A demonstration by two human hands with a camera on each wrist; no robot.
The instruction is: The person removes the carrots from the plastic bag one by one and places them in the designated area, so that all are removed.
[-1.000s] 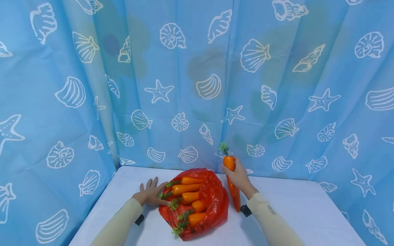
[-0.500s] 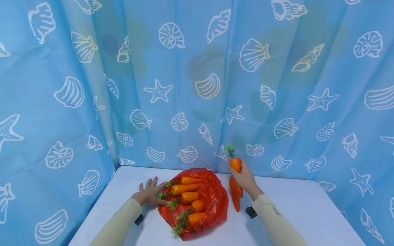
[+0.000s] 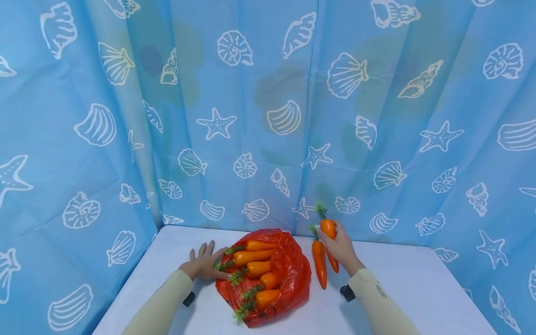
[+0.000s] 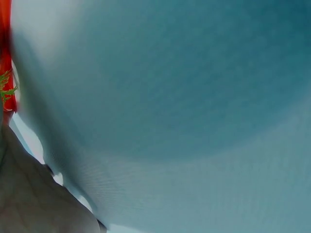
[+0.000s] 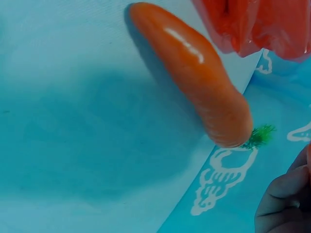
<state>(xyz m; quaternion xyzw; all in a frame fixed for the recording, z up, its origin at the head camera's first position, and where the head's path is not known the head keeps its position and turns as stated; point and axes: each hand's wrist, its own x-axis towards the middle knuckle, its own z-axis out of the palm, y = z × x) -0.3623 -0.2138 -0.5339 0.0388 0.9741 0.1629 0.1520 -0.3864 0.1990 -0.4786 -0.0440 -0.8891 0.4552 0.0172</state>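
A red plastic bag (image 3: 295, 274) lies on the table in the head view, its mouth turned left. Inside are several glossy orange carrots (image 3: 253, 257) with green tops. My left hand (image 3: 203, 266) rests at the bag's left edge, fingers spread and thumb over the plastic. Just right of the bag, one carrot (image 3: 319, 263) lies on the table with its leafy end toward the curtain. My right hand (image 3: 343, 244) grips another carrot (image 3: 328, 228) near its thick end, tip pointing down beside the lying one. In the right wrist view, only my fingers (image 5: 284, 199) show at the lower right edge.
A white-covered table (image 3: 398, 284) carries everything. Behind it and along its left side hangs a blue curtain (image 3: 259, 195) with white shell prints. A dark wrist device (image 3: 347, 293) sits at my right cuff.
My right hand has shifted right and slightly toward me with its carrot. The other carrot, partly hidden behind that hand before, now lies in full view. The left hand stays put.
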